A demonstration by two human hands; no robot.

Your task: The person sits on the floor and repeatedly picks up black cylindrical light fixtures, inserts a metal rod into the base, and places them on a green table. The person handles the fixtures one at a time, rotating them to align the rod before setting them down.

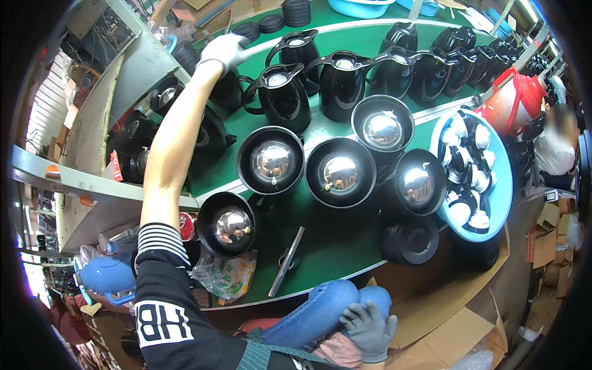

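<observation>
1. Black jugs (342, 83): a row upright with spouts and handles along the far curve of the green tabletop (333, 240); looks finished.
2. Four open shells (340, 171), silver liners showing, crowded mid-tabletop; apparently still uncapped.
3. Blue basin (501, 185) of caps at right edge; little free room there.
4. Left hand (225, 49), gloved, stretched far, closed over a jug top.
5. Right hand (369, 328), fingers spread, empty, on knee.

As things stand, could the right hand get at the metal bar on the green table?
Probably yes: the right hand rests by the knee, and the metal bar lies near the table's front edge with nothing between them.
</observation>
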